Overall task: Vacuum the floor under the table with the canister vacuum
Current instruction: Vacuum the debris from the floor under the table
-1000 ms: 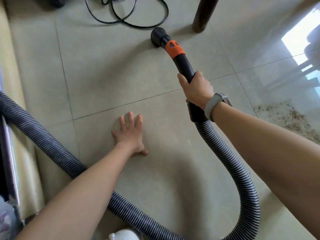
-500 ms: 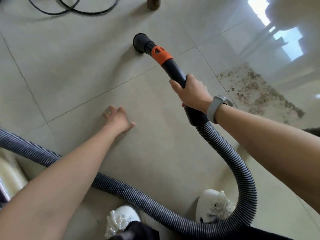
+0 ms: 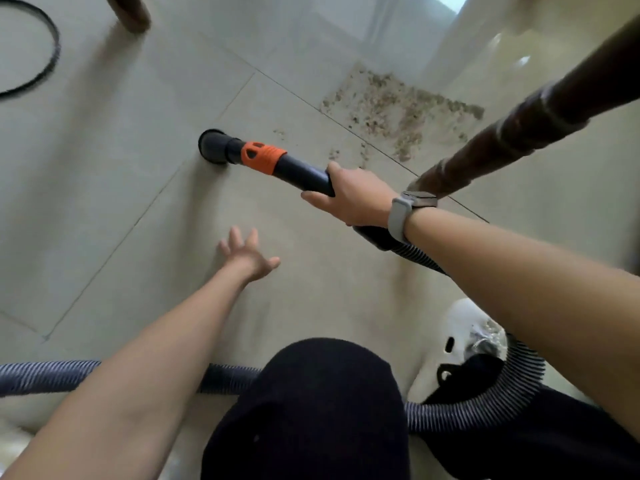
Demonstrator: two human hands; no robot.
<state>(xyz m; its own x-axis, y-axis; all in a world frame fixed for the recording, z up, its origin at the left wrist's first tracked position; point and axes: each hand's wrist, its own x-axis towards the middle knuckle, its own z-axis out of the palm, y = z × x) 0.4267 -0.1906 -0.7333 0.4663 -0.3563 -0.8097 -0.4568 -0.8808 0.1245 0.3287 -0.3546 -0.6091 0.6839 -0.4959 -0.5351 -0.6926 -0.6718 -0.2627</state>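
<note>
Right hand (image 3: 356, 195) grips black wand (image 3: 301, 173), arm extended. Left hand (image 3: 247, 252) fingers spread, relaxed, holding nothing, low over the floor (image 3: 121, 150). Nozzle (image 3: 213, 146) on tile, near debris (image 3: 398, 105). Hose (image 3: 45, 375) trails behind.

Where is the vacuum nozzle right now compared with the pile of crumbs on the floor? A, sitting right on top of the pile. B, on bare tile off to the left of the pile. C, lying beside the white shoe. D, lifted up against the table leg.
B: the nozzle rests on bare tile, with the crumbs lying apart to its right, untouched.
</note>
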